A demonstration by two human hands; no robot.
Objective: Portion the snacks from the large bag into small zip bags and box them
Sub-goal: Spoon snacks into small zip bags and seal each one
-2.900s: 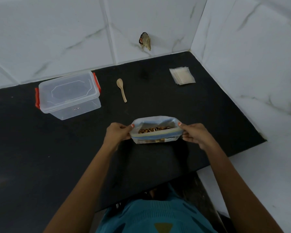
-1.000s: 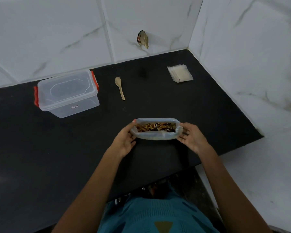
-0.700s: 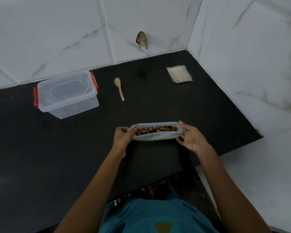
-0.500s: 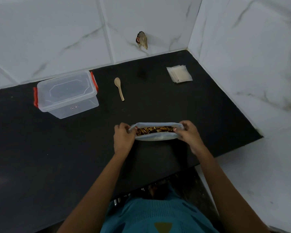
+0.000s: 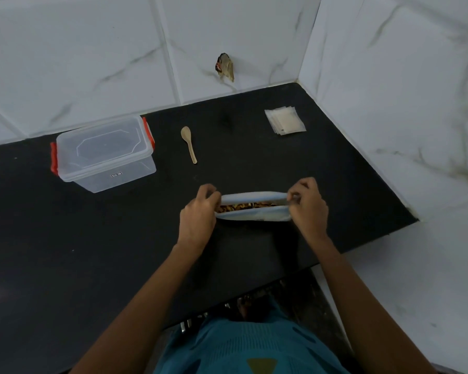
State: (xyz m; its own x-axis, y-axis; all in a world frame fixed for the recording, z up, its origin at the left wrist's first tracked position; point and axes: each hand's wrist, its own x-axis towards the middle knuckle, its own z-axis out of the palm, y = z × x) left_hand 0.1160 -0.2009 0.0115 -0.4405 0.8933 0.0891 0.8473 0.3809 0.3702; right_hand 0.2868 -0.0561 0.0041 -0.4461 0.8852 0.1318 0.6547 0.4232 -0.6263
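Note:
The large clear snack bag [image 5: 254, 215] stands on the black counter [image 5: 92, 252] in front of me, its mouth a narrow slit with brown snacks [image 5: 243, 206] showing inside. My left hand [image 5: 199, 215] pinches the bag's left rim corner. My right hand [image 5: 307, 206] pinches the right rim corner, fingers curled over it. A stack of small zip bags [image 5: 284, 120] lies flat at the back right. The clear plastic box [image 5: 104, 152] with red clips and its lid on sits at the back left.
A small wooden spoon [image 5: 189, 143] lies between the box and the bag. White marble-look tiled walls close the back and right side. The counter's front edge runs just below my forearms.
Both hands shifted from the bag's sides to grip its top corners. The mouth, wide a second ago, has been drawn out into a narrow slit.

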